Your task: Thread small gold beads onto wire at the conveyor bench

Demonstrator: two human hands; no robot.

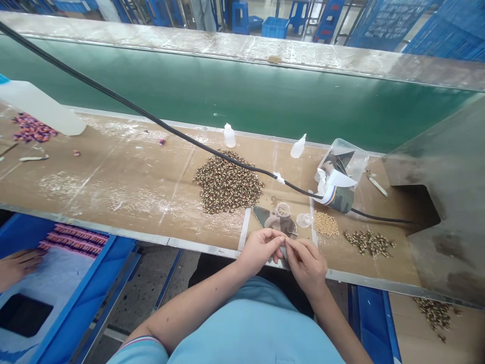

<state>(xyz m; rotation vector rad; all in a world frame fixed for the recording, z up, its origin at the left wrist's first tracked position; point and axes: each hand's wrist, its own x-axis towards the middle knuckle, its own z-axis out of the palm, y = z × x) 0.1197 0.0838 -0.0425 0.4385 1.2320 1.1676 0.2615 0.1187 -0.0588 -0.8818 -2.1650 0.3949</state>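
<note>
My left hand point(261, 247) and my right hand point(306, 262) meet at the table's front edge, thumbs and fingertips pinched together. Whatever sits between the fingertips is too small to make out. Just beyond them lies a camouflage cloth piece point(271, 218), beside two small clear round dishes, one dish point(282, 209) and another dish point(304, 220). To the right is a patch of small tan beads point(326, 224), then a small pile of dark-and-gold pieces point(369, 243). A much larger pile of similar pieces point(227, 183) lies ahead to the left.
A black cable point(166, 127) crosses above the table. Two small white squeeze bottles, one bottle point(229, 135) and another bottle point(298, 146), stand at the back. A clear plastic box point(352, 159) sits right. A co-worker's hand point(18, 268) rests by a blue tray point(91, 288) at left.
</note>
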